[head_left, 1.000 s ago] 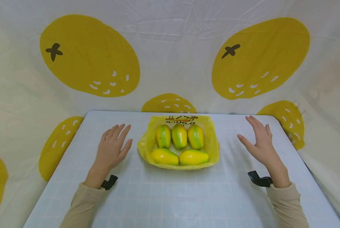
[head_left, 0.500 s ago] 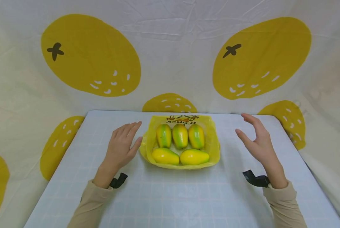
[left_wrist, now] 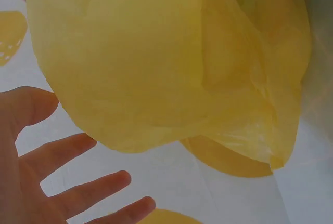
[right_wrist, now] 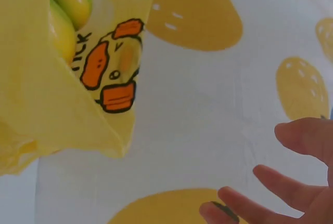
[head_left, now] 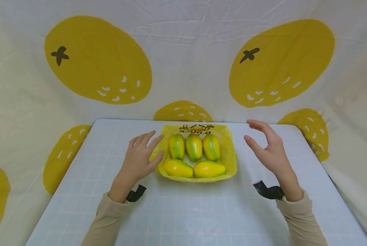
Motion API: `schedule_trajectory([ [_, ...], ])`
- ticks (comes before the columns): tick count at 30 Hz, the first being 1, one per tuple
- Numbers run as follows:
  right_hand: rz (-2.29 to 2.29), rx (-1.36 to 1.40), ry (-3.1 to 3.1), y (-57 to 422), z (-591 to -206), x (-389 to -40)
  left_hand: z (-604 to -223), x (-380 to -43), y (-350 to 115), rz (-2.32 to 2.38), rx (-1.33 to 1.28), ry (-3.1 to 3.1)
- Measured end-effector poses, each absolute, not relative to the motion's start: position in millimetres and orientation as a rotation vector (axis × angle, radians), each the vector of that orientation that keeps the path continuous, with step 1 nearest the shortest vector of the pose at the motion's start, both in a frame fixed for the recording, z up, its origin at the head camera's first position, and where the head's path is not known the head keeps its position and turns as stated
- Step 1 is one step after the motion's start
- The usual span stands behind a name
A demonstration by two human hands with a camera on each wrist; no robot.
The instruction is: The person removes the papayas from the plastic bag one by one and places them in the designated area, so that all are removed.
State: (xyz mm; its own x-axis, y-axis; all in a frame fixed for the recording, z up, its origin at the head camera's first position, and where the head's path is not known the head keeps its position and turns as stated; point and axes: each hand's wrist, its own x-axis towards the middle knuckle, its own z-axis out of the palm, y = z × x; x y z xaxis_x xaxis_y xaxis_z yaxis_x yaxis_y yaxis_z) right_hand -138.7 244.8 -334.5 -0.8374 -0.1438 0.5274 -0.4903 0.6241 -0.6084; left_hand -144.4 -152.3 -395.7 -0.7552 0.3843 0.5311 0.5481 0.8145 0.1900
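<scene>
A yellow plastic bag [head_left: 229,153] stands with its mouth spread wide, and several glossy yellow-green mangoes [head_left: 194,147] lie inside it. My left hand [head_left: 137,159] is at the bag's left side, fingers spread. Its fingertips overlap the bag's edge in the head view; whether they touch it I cannot tell. To the right of the bag, and apart from it, my right hand [head_left: 271,148] is held up with thumb and fingers apart. The right wrist view shows the printed duck [right_wrist: 112,68] on the bag and bare fingers [right_wrist: 286,185] holding nothing.
The white table [head_left: 195,212] has a faint grid pattern. Behind it and at both sides hangs a pale curtain [head_left: 189,68] printed with big yellow fruit shapes. A black wrist mount [head_left: 136,193] juts from the left wrist, another [head_left: 268,191] from the right.
Both hands have moved inward toward the bag, the left one to the right and the right one to the left. The bag and mangoes stay in place.
</scene>
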Motion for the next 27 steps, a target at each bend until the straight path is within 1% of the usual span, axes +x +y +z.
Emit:
schedule_trajectory([
  [9,1.061,0.717,-2.478,216.3,-317.7,-147.6,-384.3,-146.3,-149.9,-0.317,-0.804,-2.682],
  [17,1.071,0.862,-2.606,185.0,-307.2,-163.4,-380.2,-154.0,-148.6,-0.166,-0.890,-2.744],
  [23,1.008,0.968,-2.709,158.5,-306.5,-175.7,-375.8,-158.4,-148.3,-0.068,-0.954,-2.761],
  [27,0.922,1.062,-2.744,137.9,-312.9,-183.0,-373.1,-160.5,-149.4,0.007,-0.957,-2.804],
])
